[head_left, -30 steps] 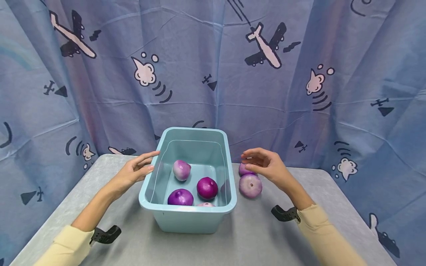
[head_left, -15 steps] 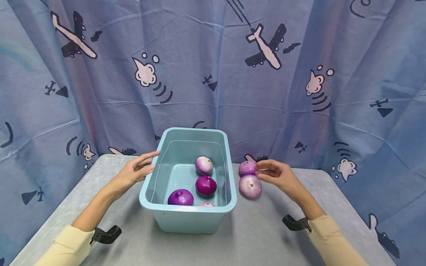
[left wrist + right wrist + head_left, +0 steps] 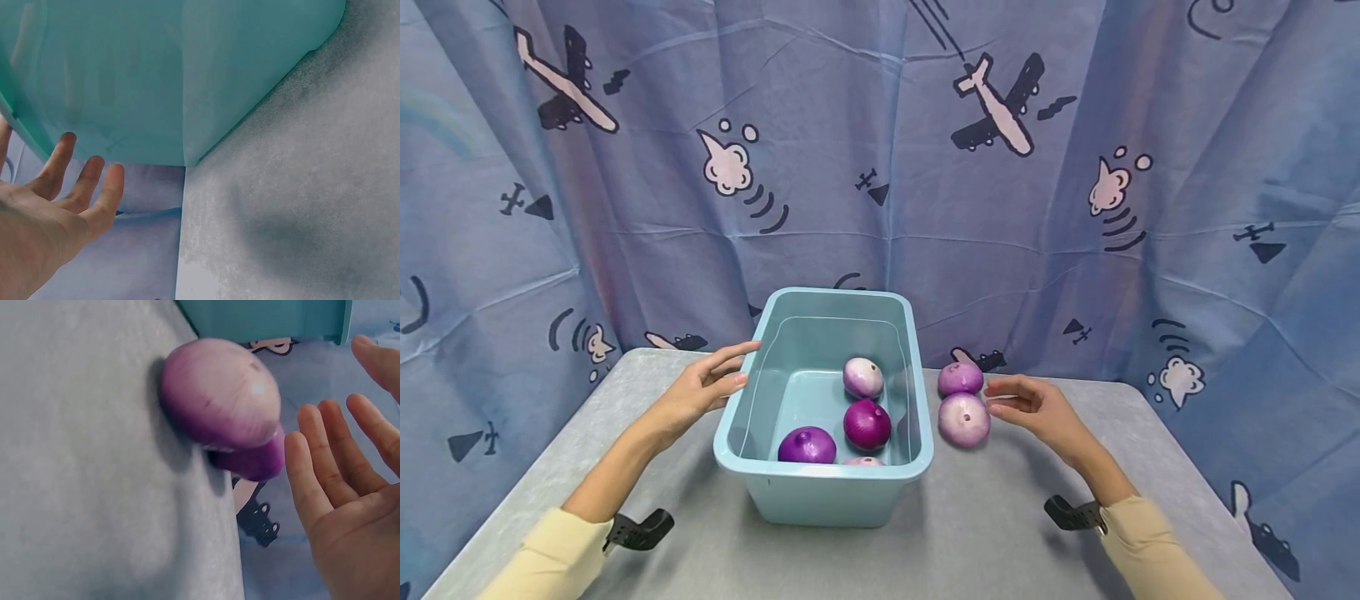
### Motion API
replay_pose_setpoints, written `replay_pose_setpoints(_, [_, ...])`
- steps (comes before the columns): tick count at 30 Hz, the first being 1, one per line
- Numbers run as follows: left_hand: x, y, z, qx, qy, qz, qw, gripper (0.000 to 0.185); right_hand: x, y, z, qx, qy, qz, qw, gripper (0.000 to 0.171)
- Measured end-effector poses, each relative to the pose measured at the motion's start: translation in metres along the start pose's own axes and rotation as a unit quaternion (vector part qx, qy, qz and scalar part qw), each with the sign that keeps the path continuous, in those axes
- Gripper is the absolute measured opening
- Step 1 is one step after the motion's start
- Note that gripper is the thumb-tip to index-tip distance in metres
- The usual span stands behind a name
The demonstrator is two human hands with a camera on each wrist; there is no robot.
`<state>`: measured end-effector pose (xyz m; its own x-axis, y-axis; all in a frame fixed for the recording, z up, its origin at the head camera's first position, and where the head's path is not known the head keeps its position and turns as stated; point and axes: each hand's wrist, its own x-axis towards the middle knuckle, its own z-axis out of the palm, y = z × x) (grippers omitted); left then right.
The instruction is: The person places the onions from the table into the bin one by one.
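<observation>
A light blue plastic bin (image 3: 820, 492) stands on the table with several red onions inside. Among these are a pale purple onion (image 3: 862, 379), a dark magenta onion (image 3: 867, 424) and a violet onion (image 3: 807, 445). My left hand (image 3: 703, 388) is at the bin's left rim, its fingers loosely extended against the outer side; the left wrist view shows the spread fingers (image 3: 111, 187) by the wall. To the right of the bin sit a large pale onion (image 3: 964, 420) and a smaller purple onion (image 3: 960, 378) behind it. My right hand (image 3: 1037, 414) hovers just right of them, fingers relaxed, holding nothing.
A grey table (image 3: 1000, 533) carries the bin and the onions, and its far edge lies close behind them. A blue curtain (image 3: 820, 167) printed with airplanes hangs at the back and both sides. Black wrist mounts (image 3: 640, 530) are strapped to both arms.
My right hand has shifted right and slightly down, away from the two onions outside. Inside the bin, the pale purple onion has rolled from the left to the right side. My left hand stays still.
</observation>
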<state>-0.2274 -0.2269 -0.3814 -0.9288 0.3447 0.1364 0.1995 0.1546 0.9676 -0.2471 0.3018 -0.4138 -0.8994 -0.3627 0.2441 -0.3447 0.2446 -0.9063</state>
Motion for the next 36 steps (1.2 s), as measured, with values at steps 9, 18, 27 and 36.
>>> replay_pose_setpoints(9, [0.0, 0.0, 0.0, 0.005, 0.0, 0.003, 1.0, 0.055, -0.006, 0.017, 0.004, 0.0, 0.02, 0.042, 0.999, 0.052])
replay_pose_setpoints(18, [0.0, 0.0, 0.0, 0.003, -0.001, 0.0, 1.0, 0.055, -0.008, 0.029, 0.019, -0.016, 0.02, 0.045, 0.999, 0.071])
replay_pose_setpoints(27, [0.0, -0.001, 0.0, 0.002, 0.0, 0.001, 1.0, 0.055, -0.004, 0.037, 0.027, -0.015, 0.005, 0.039, 0.999, 0.077])
replay_pose_setpoints(36, [0.0, -0.001, 0.0, 0.004, 0.002, -0.002, 1.0, 0.056, 0.004, 0.041, 0.03, -0.054, 0.012, 0.026, 0.998, 0.073])
